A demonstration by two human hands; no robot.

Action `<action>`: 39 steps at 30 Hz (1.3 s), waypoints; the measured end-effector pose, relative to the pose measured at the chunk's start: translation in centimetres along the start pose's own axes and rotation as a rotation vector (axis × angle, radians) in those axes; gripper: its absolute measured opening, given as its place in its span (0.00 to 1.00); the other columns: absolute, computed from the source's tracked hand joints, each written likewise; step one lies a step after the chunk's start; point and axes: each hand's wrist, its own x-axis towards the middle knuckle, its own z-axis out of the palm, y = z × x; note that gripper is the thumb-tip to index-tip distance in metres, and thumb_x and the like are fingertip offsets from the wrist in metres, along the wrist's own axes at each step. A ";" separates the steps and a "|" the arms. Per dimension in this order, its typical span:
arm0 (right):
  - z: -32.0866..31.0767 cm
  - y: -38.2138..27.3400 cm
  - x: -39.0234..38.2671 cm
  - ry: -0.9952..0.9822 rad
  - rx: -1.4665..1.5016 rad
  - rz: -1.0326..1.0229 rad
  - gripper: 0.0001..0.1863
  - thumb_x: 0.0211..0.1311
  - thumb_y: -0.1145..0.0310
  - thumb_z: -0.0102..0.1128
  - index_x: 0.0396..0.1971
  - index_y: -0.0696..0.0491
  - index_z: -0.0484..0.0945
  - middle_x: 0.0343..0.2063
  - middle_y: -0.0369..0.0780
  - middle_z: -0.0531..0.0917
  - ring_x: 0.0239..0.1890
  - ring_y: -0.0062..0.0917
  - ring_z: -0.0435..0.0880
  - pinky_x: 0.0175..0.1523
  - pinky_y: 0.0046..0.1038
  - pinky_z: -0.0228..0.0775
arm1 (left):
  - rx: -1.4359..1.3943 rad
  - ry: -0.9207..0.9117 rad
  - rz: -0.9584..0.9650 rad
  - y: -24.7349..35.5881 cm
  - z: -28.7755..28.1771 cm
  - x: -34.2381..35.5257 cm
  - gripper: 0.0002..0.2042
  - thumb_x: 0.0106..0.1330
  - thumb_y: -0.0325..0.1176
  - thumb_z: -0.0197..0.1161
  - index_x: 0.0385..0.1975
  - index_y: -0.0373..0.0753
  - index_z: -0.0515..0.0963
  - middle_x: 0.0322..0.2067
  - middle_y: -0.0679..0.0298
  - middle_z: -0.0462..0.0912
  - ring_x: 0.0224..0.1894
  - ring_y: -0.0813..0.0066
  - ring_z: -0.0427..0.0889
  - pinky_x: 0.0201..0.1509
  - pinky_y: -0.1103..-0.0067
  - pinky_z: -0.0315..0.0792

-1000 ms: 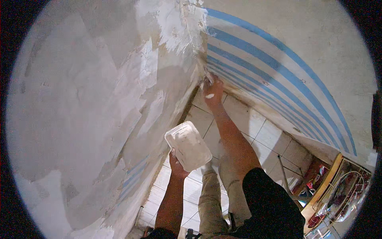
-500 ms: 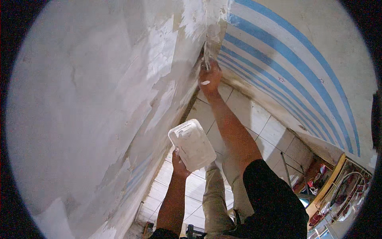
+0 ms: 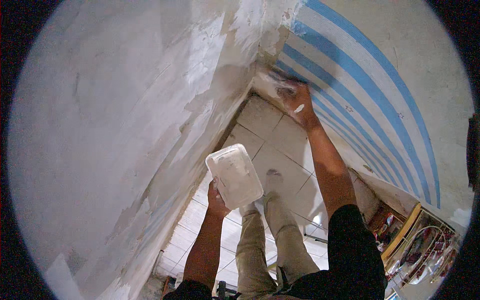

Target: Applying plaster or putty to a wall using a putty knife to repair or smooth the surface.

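Note:
My left hand (image 3: 216, 202) grips the edge of a shallow, off-white rectangular plastic tray (image 3: 236, 177) smeared with whitish paste. The tray is tilted, above the floor and close to the left wall. Further off, my right hand (image 3: 296, 102) is closed and held low by the striped wall (image 3: 345, 75), just right of the corner (image 3: 257, 65). A blurred, thin, dark shape extends from its fingers toward the corner; its kind cannot be made out. A white smear marks the back of this hand.
The left wall (image 3: 115, 125) is patchy with white and grey coating. Pale floor tiles (image 3: 260, 117) lie below, with my legs (image 3: 285, 230) standing on them. At the lower right are a wooden-edged shelf (image 3: 402, 230) and a wire rack (image 3: 425, 250) with assorted items.
My right hand has moved right, from the corner onto the striped wall. The tray in my left hand has shifted slightly left.

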 end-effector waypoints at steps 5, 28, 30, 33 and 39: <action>0.0 -2.1 0.4 0.052 0.175 -0.010 0.15 0.56 0.67 0.59 0.43 0.54 0.77 0.43 0.45 0.79 0.44 0.38 0.76 0.52 0.37 0.63 | 0.004 -0.003 -0.016 0.4 0.7 0.5 0.31 0.62 0.55 0.47 0.61 0.42 0.60 0.54 0.58 0.71 0.55 0.59 0.72 0.58 0.59 0.67; 14.5 -1.6 -1.4 0.183 0.037 0.068 0.20 0.59 0.70 0.53 0.51 0.57 0.70 0.48 0.47 0.75 0.51 0.34 0.75 0.54 0.36 0.66 | -0.099 0.015 0.031 1.2 -3.6 -0.3 0.31 0.62 0.54 0.50 0.61 0.42 0.58 0.53 0.58 0.70 0.54 0.57 0.73 0.56 0.57 0.69; 14.0 0.5 -1.3 0.209 0.015 0.106 0.21 0.59 0.70 0.53 0.53 0.58 0.68 0.49 0.47 0.76 0.50 0.35 0.76 0.53 0.36 0.67 | -0.039 0.017 0.027 0.8 -1.9 0.3 0.31 0.62 0.54 0.50 0.61 0.42 0.59 0.53 0.58 0.70 0.54 0.58 0.72 0.56 0.57 0.68; 14.5 3.3 -0.6 0.241 0.073 0.219 0.22 0.58 0.70 0.54 0.53 0.58 0.67 0.48 0.46 0.76 0.49 0.36 0.76 0.51 0.37 0.68 | 0.037 0.065 0.026 0.3 -1.2 1.3 0.31 0.62 0.54 0.50 0.61 0.42 0.59 0.54 0.57 0.70 0.55 0.57 0.71 0.56 0.56 0.68; 16.9 7.3 3.0 0.262 0.554 0.587 0.23 0.55 0.67 0.59 0.52 0.57 0.69 0.39 0.46 0.78 0.42 0.34 0.78 0.44 0.35 0.70 | 0.057 0.101 0.015 1.1 -0.3 1.6 0.31 0.63 0.54 0.48 0.61 0.41 0.58 0.55 0.56 0.69 0.55 0.55 0.71 0.56 0.56 0.67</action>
